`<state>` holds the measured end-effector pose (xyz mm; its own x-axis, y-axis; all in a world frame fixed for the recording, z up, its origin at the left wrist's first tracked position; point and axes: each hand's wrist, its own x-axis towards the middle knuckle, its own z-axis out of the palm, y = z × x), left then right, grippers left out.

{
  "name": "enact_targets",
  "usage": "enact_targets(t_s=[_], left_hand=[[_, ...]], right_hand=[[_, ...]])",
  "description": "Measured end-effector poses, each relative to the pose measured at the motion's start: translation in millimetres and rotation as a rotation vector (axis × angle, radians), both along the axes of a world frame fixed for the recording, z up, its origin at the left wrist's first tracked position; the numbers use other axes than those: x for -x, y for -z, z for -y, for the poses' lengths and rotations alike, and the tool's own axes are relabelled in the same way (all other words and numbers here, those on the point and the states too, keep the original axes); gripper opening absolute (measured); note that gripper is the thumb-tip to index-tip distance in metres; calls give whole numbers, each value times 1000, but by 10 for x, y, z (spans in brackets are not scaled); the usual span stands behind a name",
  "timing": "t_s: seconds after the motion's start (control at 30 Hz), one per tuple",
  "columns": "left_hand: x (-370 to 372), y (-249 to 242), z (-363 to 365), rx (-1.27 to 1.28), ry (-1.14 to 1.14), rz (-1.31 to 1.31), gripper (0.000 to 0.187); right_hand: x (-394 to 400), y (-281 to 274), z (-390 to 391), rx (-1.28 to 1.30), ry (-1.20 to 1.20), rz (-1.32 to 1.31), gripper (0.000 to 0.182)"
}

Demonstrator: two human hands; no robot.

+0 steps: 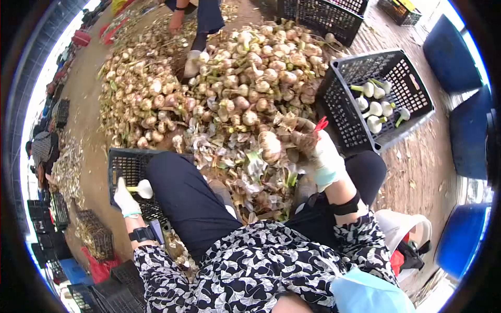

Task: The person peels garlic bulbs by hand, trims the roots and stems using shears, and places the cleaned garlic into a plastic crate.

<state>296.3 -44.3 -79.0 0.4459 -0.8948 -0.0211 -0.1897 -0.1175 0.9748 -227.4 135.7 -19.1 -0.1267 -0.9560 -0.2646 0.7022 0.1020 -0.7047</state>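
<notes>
My left hand [125,199], in a white glove, is out at the left over a black crate [116,166]. It grips the green stem of a clean white garlic bulb [145,189]. My right hand [324,154], also gloved, is closed in front of my right knee. Beside its fingers, a brown-skinned garlic bulb [270,146] with a dry stalk hangs over the peelings. A small red piece [321,124] sticks up at those fingers. Ahead of me spreads a large heap of unpeeled garlic [240,78], with loose skins [250,182] between my feet.
At the right stands a black crate [376,141] holding several clean garlic bulbs [374,108]. Another person's hand [176,22] and shoe are at the heap's far side. Blue barrels [462,235] line the right edge. A white bucket [389,224] sits by my right hip.
</notes>
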Motion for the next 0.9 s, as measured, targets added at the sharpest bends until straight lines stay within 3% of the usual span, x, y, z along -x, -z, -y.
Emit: enact_targets(t_s=[0.03,0.1,0.17,0.23,0.3,0.33,0.37,0.4,0.5,0.57,0.63,0.77,0.9], left_hand=[[611,-523,-155,-26,-145,286,34],[1241,-976,-345,337,-98,588,36],[1961,-1234,-667,378,277,426,45],[2382,-1166,-905,242,619,225,40],[2410,-1033,-968,182,479,-17,35],[2306,-1081,-918,261,361,47,33],[2111,-1159,-848,286,269,111,35],[1843,-1231,-760,259,191,169,36],[877,-1337,-561,125,12,242,37],[242,-1140,-485,77,-46,212,36],[-153,-835,-467,-129,-11,388,32],[-566,66,-161,-506,39,309,35],[-889,1144,400,-679,242,766,51]], right_hand=[[-30,-9,-42,6,26,-39,47],[-29,180,-44,35,3,-45,49],[-106,195,-39,27,45,-11,54],[-58,266,-128,168,-32,-14,63],[-89,206,-119,206,-7,-291,75],[-6,148,-135,18,-119,-532,83],[-11,266,-143,183,-30,-423,81],[61,504,-137,176,7,-379,77],[113,522,-75,32,109,-180,70],[264,652,-131,42,35,-117,49],[218,700,-87,-45,122,-230,40],[142,706,-11,-135,28,-249,39],[16,907,-3,-216,-47,-129,42]])
